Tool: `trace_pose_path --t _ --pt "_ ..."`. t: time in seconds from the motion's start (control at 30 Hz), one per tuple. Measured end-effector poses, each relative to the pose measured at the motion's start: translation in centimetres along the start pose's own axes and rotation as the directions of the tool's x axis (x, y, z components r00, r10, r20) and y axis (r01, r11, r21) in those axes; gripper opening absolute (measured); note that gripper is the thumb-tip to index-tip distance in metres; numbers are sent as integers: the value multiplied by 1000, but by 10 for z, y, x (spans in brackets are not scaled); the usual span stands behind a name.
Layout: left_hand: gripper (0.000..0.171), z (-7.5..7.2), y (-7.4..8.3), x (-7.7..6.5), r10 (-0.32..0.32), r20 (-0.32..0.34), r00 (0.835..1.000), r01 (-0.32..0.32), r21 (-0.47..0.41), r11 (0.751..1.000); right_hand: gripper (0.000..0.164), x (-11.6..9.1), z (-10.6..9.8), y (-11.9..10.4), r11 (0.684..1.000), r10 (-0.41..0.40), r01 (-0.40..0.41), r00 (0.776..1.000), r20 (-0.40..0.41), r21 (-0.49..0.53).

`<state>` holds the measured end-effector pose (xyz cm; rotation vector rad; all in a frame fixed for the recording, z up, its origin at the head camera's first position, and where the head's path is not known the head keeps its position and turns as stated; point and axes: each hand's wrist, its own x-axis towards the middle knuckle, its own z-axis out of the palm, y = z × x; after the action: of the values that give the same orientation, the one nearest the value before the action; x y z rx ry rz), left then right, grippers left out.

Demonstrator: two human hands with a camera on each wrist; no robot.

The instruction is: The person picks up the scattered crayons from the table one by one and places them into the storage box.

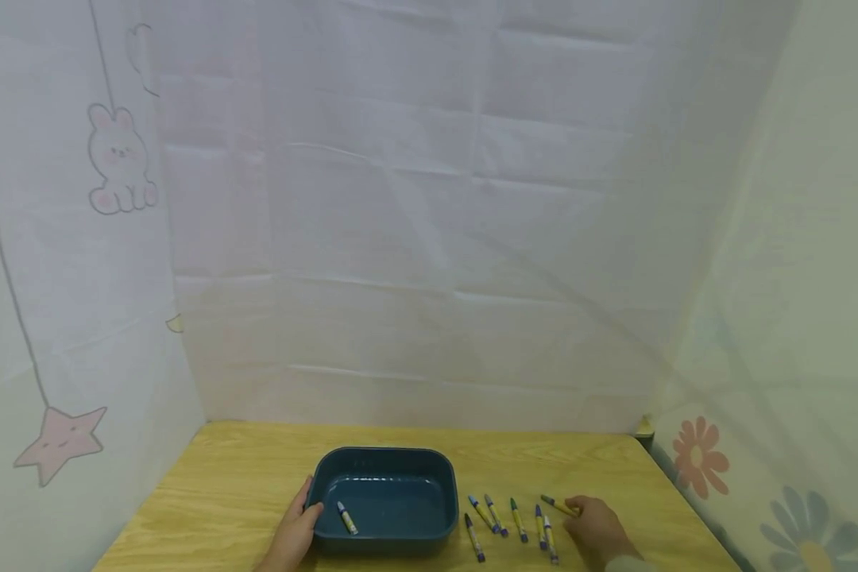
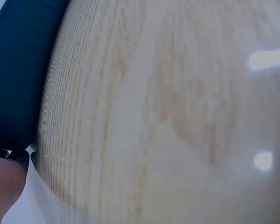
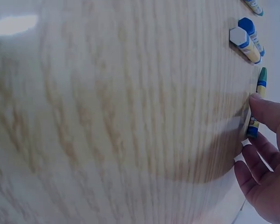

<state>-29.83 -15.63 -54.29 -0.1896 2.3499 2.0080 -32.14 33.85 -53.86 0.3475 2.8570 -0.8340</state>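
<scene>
My left hand grips the left side of a dark teal rectangular bin, its thumb at the rim. Inside the bin, toward its left, lies one crayon with a pale tip. To the right, my right hand pinches the near end of a green crayon in a yellow wrapper. The right wrist view shows the thumb against that green crayon, low over the wood. Beside this hand lie a white crayon and a blue crayon, close together.
Several more crayons are spread between the bin and my right hand, among them another green one and a dark-tipped one. The wooden table meets a pale hanging sheet behind, with printed sheets at both sides.
</scene>
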Motion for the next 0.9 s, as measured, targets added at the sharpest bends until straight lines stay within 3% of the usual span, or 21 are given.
trace_pose_path --t 0.2,0.33,0.57,0.7,0.9 --pt "66 1 1 0 -23 -14 1000 23 36 999 29 0 5 0 994 -82 75 993 -86 -80" --pt "66 2 1 1 -31 -13 999 31 37 999 26 0 7 -1 997 -55 50 995 -77 -66" --pt "66 2 0 2 -33 -6 999 33 23 999 28 1 6 -3 1000 -6 6 998 -66 8" --pt "65 2 0 1 -13 -2 1000 13 14 1000 33 -2 -1 -15 994 8 0 997 -74 110" --pt "65 1 0 1 -5 9 1000 5 -7 1000 36 -3 -11 -44 987 -59 73 993 -103 142"
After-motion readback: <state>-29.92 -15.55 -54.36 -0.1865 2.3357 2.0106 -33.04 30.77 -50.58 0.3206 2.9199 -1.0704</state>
